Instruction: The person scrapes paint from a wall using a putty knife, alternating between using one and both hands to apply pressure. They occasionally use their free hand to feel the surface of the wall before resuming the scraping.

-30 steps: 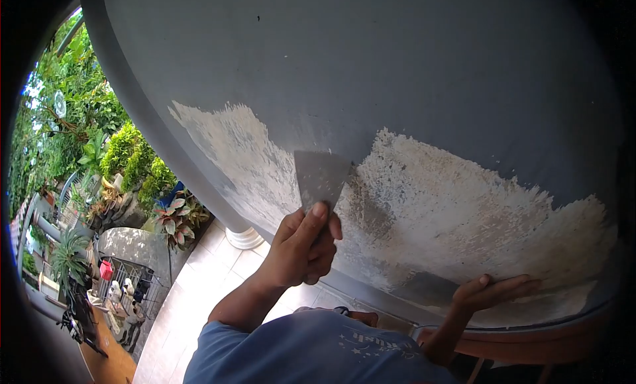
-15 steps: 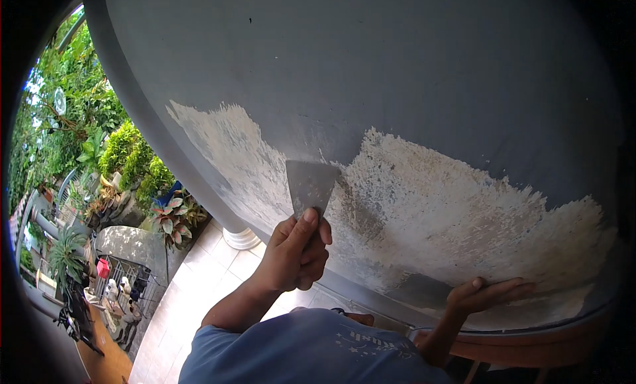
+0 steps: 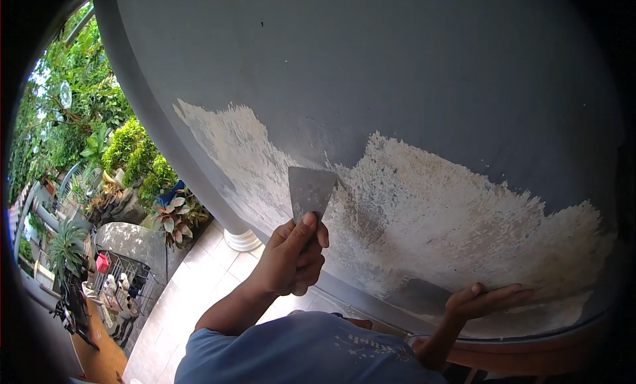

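Observation:
My left hand [image 3: 291, 257] is wrapped round a putty knife [image 3: 311, 188], thumb lying along its near face. The wide grey blade points up the wall, its edge by the border between grey paint and a pale, rough scraped patch [image 3: 430, 192]. A dark shadow falls on the patch just right of the blade. Lower right, my right hand [image 3: 487, 300] has its fingers stretched out along the lower part of the patch and holds nothing.
Grey-painted wall [image 3: 411, 59] fills most of the view. At left are a white column base [image 3: 242, 239], pale floor tiles [image 3: 199, 278], green plants [image 3: 129, 145] and a wire rack [image 3: 129, 284] with shoes. A reddish-brown ledge [image 3: 530, 354] runs along the lower right.
The view has shifted slightly. My left hand and the putty knife have moved a little down along the wall. My right hand stays in nearly the same place.

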Available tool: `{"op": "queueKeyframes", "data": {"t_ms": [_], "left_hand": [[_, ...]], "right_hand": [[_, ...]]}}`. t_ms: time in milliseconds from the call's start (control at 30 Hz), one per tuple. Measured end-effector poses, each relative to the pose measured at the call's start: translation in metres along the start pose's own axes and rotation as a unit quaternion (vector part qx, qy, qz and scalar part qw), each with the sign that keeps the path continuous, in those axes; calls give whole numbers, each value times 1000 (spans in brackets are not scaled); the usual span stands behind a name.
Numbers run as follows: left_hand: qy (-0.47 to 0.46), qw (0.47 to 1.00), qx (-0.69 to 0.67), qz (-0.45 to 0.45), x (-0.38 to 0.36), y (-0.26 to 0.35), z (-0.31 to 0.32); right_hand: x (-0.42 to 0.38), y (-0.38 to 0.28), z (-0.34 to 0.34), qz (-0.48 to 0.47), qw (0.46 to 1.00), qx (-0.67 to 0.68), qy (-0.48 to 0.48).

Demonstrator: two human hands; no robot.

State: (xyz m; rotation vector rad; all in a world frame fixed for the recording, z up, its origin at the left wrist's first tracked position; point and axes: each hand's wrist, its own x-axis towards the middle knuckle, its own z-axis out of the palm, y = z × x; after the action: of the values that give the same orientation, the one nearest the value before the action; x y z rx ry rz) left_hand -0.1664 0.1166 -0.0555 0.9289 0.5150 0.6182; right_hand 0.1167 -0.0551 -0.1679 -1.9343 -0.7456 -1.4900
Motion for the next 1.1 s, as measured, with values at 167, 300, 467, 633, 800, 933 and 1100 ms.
{"op": "queueKeyframes", "data": {"t_ms": [167, 300, 467, 633, 800, 933, 1100], "left_hand": [[-22, 1000, -5, 22, 1, 3, 8], [1, 1000, -8, 15, -3, 3, 4], [-10, 997, 36, 68, 9, 20, 20], [4, 995, 45, 84, 12, 12, 19], [28, 999, 10, 37, 5, -6, 6], [-2, 997, 28, 76, 16, 11, 17], [-3, 998, 12, 68, 12, 4, 13]], "right_hand": [[0, 0, -1, 2, 1000, -12, -12], [2, 0, -4, -5, 1000, -3, -4], [1, 2, -4, -13, 1000, -3, -7], [-2, 5, -1, -18, 1000, -6, -1], [-3, 3, 2, -12, 1000, 0, 9], [-3, 5, 0, -19, 1000, -6, 7], [3, 1, -4, -11, 1000, 16, 2]]}}
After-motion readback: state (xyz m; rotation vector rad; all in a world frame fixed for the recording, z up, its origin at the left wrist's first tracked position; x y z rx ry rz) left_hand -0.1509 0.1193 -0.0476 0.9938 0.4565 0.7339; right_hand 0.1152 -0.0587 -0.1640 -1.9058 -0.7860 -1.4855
